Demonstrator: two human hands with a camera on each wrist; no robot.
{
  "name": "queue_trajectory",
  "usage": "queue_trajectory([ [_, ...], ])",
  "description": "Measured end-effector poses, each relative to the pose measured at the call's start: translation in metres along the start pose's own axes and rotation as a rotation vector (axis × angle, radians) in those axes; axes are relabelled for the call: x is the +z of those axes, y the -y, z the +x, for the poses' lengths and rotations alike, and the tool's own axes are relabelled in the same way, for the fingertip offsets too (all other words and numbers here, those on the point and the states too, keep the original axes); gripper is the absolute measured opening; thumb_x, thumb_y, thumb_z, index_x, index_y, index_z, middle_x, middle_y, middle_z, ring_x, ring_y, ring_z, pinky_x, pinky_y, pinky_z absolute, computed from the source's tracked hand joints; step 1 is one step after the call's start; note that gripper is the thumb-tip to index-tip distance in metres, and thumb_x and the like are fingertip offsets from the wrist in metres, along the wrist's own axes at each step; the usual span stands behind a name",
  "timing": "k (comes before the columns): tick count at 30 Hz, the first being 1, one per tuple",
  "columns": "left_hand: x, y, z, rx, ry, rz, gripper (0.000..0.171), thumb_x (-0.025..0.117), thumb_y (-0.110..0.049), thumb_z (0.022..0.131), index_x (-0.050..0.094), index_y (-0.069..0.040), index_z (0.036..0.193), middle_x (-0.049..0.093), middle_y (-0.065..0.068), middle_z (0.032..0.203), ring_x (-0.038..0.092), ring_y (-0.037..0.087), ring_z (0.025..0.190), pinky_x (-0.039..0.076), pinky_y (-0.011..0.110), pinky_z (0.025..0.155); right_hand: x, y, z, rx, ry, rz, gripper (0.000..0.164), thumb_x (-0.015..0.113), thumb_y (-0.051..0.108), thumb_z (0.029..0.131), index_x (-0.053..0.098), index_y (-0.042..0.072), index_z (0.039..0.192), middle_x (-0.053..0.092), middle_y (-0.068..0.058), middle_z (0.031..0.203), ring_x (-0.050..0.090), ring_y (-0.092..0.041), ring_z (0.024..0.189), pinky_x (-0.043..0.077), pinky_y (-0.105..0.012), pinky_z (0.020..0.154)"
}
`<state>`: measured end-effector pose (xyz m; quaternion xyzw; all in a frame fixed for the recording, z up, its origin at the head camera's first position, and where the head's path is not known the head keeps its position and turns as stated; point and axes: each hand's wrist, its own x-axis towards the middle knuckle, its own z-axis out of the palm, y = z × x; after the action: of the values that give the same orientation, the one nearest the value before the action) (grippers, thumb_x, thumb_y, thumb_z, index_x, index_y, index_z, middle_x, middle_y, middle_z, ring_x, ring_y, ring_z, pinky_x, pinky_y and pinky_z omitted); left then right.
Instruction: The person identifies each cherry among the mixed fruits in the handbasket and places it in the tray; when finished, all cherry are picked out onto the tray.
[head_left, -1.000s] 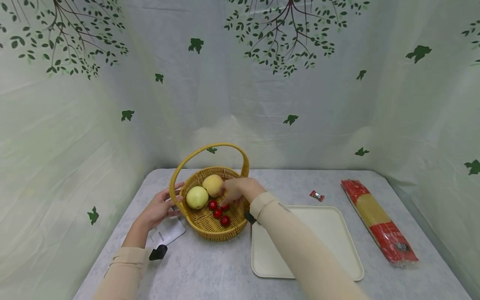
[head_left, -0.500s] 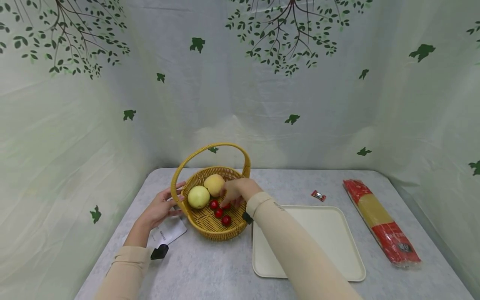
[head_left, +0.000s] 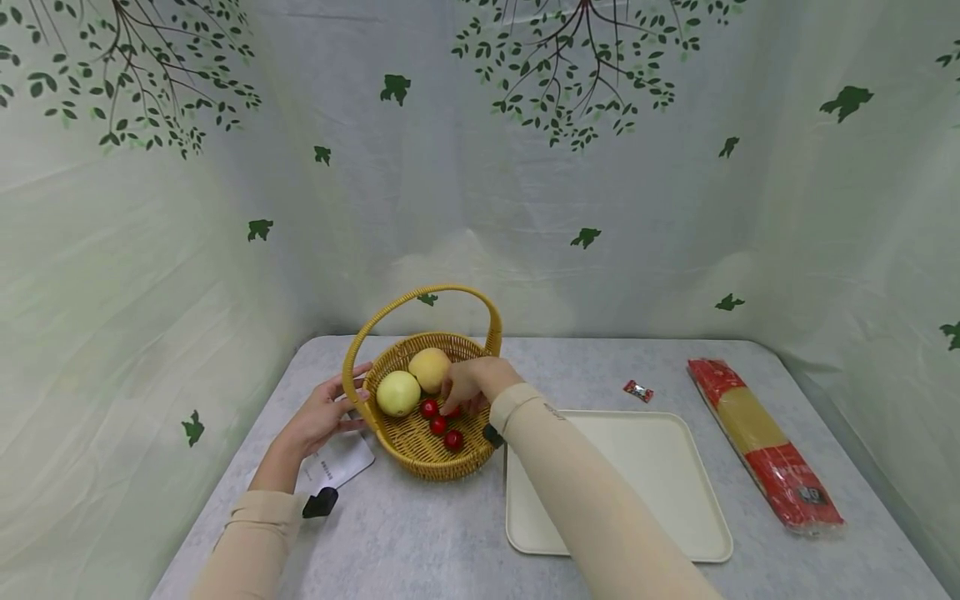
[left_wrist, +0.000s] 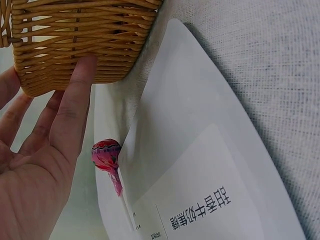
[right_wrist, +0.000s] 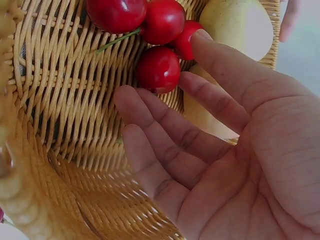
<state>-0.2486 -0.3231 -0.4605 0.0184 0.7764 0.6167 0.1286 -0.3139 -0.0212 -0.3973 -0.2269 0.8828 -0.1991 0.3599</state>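
Observation:
A woven basket (head_left: 435, 467) with a tall arched handle (head_left: 450, 290) stands at the back left of the table. My left hand (head_left: 322, 410) touches its outer left side, fingers extended along the wicker (left_wrist: 85, 45). Inside the basket my right hand (head_left: 468, 385) reaches down over several red cherries (head_left: 453, 440). Its thumb and index finger are beside one cherry (right_wrist: 158, 70), loosely bent and apart, with no plain grip around it. A pale green round fruit (head_left: 397, 393) and a yellow one (head_left: 429, 369) lie behind the cherries.
A cream tray (head_left: 630, 467) lies right of the basket, under the right forearm. Beyond it are a small red-wrapped candy (head_left: 638, 391) and a long red-and-yellow packet (head_left: 765, 446). Near the left hand lie a white printed packet (left_wrist: 200, 150) and a wrapped lollipop (left_wrist: 106, 155).
The head view has shifted slightly. Both hands stay almost where they were, the left at the basket's side and the right among the cherries.

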Motion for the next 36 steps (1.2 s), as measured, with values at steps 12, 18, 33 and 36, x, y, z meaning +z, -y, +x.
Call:
queue_trajectory([
  [12, 0.001, -0.001, 0.000, -0.004, -0.006, 0.004, 0.066, 0.059, -0.017, 0.112, 0.030, -0.016, 0.171, 0.030, 0.027, 0.171, 0.064, 0.015, 0.123, 0.064, 0.047, 0.099, 0.000, 0.001, 0.002, -0.004, 0.016, 0.000, 0.037, 0.073, 0.032, 0.104, 0.070, 0.012, 0.134, 0.077, -0.015, 0.118, 0.075, -0.031, 0.114, 0.062, -0.043, 0.100],
  [18, 0.001, -0.001, 0.001, -0.001, -0.008, 0.011, 0.065, 0.058, -0.015, 0.112, 0.030, -0.016, 0.171, 0.030, 0.028, 0.171, 0.063, 0.022, 0.128, 0.063, 0.049, 0.100, 0.001, 0.000, 0.006, 0.017, 0.014, -0.006, 0.030, 0.075, 0.034, 0.102, 0.073, 0.015, 0.125, 0.078, -0.013, 0.115, 0.076, -0.031, 0.111, 0.063, -0.041, 0.096],
  [33, 0.001, -0.002, 0.000, 0.001, -0.006, 0.012, 0.066, 0.058, -0.015, 0.112, 0.029, -0.017, 0.171, 0.030, 0.028, 0.171, 0.063, 0.023, 0.129, 0.063, 0.049, 0.100, -0.002, -0.001, -0.004, -0.118, -0.016, -0.006, 0.012, 0.071, 0.025, 0.105, 0.072, 0.013, 0.106, 0.067, -0.003, 0.106, 0.076, -0.035, 0.108, 0.063, -0.048, 0.098],
  [36, 0.002, -0.002, 0.000, -0.002, -0.005, 0.013, 0.065, 0.057, -0.015, 0.112, 0.029, -0.017, 0.171, 0.029, 0.028, 0.172, 0.062, 0.025, 0.131, 0.063, 0.048, 0.100, -0.003, -0.002, -0.007, -0.150, -0.031, -0.031, 0.011, 0.070, 0.023, 0.106, 0.072, 0.013, 0.110, 0.065, -0.003, 0.113, 0.076, -0.038, 0.109, 0.063, -0.048, 0.097],
])
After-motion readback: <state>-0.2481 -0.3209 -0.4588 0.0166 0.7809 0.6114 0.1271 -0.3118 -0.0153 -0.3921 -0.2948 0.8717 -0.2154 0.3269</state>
